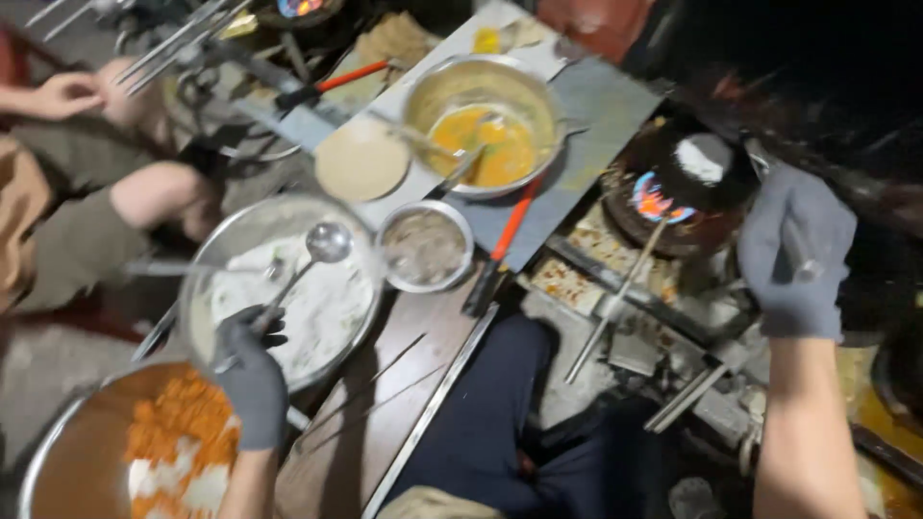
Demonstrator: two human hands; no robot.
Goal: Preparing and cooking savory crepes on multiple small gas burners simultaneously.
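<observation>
1. Under the left hand (253,380), head view: grey glove, fingers curled tight round the handle of a metal ladle (306,263); ladle bowl held above a wide steel bowl of white batter (288,293), just ahead of the hand.
2. Near side of the left hand: big steel tray (58,452) with orange pieces and some white ones.
3. Right hand (794,252): grey glove, fingers closed round a thin metal handle (796,252); the handle's far end is blurred, so I cannot tell what it belongs to.
4. Just left of the right hand: dark round pan (687,187) over a small flame, white blob on top; a thin stick (615,298) leans out of it.
5. Between the hands: small steel bowl of greyish mix (425,246), larger steel bowl of yellow batter (486,125) beyond it, flat round disc (361,160) alongside, red-handled tool (505,240).
6. Far left, past the left hand: another person's bare arm and hand (67,94).
</observation>
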